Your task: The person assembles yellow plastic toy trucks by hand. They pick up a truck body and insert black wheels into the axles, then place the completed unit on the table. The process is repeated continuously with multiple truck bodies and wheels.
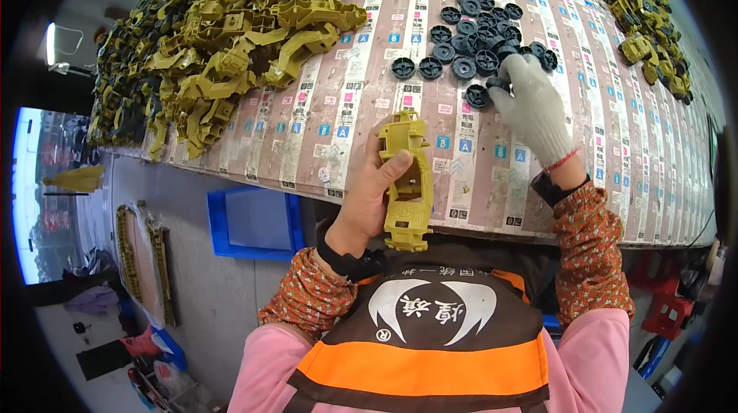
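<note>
My left hand [364,196], bare, grips a yellow plastic toy car body [404,136] upright in front of me at the table's near edge. Its thumb lies across the side of the body, which has open cut-outs and no wheels that I can see. My right hand [536,109], in a whitish knitted glove, reaches to the near right side of a loose heap of black toy wheels [464,44]. Its thumb and fingers are closed on a dark wheel [498,84], partly covered by the glove. One more wheel [477,96] lies just left of these fingertips.
A big pile of yellow car bodies [231,36] covers the table's left side, with black-wheeled ones [127,79] at its far left. More yellow and black cars [653,52] line the far right edge. Printed sheeting covers the table [369,82]. Below it stands a blue bin [221,225].
</note>
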A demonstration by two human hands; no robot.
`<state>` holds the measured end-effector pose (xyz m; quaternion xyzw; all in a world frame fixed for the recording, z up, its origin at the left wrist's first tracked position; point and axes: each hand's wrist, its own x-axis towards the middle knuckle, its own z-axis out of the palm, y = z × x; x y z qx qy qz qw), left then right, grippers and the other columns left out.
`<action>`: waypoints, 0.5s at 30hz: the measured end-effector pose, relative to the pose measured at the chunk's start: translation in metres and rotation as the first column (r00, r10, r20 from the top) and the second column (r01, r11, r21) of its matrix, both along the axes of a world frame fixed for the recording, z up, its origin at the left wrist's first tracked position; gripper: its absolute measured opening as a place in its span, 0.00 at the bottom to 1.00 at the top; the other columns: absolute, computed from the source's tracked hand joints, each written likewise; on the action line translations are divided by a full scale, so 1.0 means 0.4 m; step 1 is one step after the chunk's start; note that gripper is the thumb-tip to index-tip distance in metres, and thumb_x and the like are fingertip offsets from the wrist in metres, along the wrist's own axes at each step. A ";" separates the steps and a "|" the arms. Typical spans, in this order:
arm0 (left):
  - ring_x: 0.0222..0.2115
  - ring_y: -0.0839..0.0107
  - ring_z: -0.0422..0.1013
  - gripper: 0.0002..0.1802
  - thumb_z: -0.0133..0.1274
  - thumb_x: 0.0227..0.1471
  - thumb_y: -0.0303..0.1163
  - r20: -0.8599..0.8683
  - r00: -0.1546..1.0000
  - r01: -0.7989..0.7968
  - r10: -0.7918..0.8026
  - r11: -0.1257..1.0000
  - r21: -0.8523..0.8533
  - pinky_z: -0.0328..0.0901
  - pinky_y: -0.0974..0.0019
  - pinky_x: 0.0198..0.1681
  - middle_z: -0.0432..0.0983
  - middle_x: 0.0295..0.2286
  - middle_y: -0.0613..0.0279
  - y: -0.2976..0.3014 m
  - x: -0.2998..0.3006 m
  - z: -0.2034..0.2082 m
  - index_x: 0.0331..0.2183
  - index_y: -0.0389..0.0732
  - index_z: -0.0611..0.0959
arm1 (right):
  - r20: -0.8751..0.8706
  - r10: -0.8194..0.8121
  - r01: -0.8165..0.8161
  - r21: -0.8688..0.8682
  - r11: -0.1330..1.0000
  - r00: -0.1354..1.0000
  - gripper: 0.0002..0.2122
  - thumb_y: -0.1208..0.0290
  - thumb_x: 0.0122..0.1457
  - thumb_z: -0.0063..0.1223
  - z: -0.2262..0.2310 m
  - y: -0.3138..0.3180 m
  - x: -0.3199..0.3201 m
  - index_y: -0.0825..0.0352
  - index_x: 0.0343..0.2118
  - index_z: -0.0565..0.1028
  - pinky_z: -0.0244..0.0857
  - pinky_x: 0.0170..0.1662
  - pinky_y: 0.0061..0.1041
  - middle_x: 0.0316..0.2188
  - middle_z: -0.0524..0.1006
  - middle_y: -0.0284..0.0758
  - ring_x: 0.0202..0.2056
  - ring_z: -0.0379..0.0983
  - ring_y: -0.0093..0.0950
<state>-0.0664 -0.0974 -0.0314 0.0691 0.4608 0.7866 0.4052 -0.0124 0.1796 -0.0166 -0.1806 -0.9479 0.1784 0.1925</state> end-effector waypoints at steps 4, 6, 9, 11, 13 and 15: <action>0.45 0.71 0.77 0.35 0.61 0.65 0.44 0.133 0.988 0.076 -0.081 0.996 0.043 0.77 0.63 0.46 0.75 0.48 0.64 -0.013 -0.002 -0.033 0.65 0.48 0.64 | -0.006 0.057 -0.055 -0.399 0.915 0.998 0.10 0.72 0.62 0.60 0.058 -0.103 0.047 0.69 0.41 0.73 0.74 0.41 0.39 0.37 0.80 0.46 0.38 0.81 0.45; 0.45 0.72 0.77 0.35 0.61 0.65 0.44 0.163 0.981 0.097 -0.104 0.994 0.049 0.77 0.63 0.47 0.75 0.48 0.64 -0.006 0.001 -0.027 0.65 0.48 0.64 | -0.004 0.083 -0.064 -0.672 0.737 0.997 0.09 0.72 0.63 0.59 0.063 -0.159 0.073 0.69 0.42 0.73 0.75 0.40 0.37 0.35 0.80 0.47 0.37 0.82 0.44; 0.45 0.73 0.77 0.36 0.62 0.64 0.44 0.070 0.992 0.105 -0.107 0.994 0.038 0.77 0.64 0.47 0.75 0.49 0.63 0.012 0.014 -0.015 0.65 0.48 0.64 | -0.134 0.079 -0.153 -0.752 0.642 0.988 0.10 0.73 0.65 0.57 0.009 -0.214 0.101 0.69 0.46 0.73 0.75 0.41 0.37 0.35 0.81 0.49 0.38 0.83 0.44; 0.46 0.73 0.76 0.36 0.62 0.64 0.43 0.060 0.994 0.091 -0.092 0.995 0.027 0.76 0.64 0.49 0.75 0.49 0.63 0.016 0.027 -0.009 0.65 0.48 0.63 | -0.189 0.076 -0.190 -0.710 0.679 0.979 0.12 0.74 0.65 0.56 -0.010 -0.240 0.113 0.69 0.49 0.74 0.75 0.42 0.38 0.37 0.81 0.50 0.39 0.83 0.45; 0.47 0.73 0.75 0.37 0.63 0.64 0.42 0.044 0.996 0.074 -0.075 0.997 0.018 0.75 0.65 0.50 0.74 0.50 0.63 0.020 0.033 -0.010 0.65 0.48 0.63 | -0.172 0.080 -0.176 -0.661 0.730 0.982 0.14 0.74 0.65 0.55 0.002 -0.256 0.124 0.69 0.53 0.74 0.75 0.43 0.38 0.39 0.81 0.51 0.41 0.83 0.46; 0.48 0.74 0.74 0.38 0.64 0.63 0.41 0.021 0.998 0.053 -0.054 0.999 0.012 0.74 0.65 0.51 0.74 0.50 0.63 0.022 0.036 -0.014 0.66 0.48 0.62 | -0.157 0.088 -0.171 -0.662 0.730 0.984 0.16 0.75 0.65 0.54 0.013 -0.266 0.132 0.69 0.54 0.73 0.75 0.44 0.39 0.39 0.82 0.51 0.42 0.83 0.47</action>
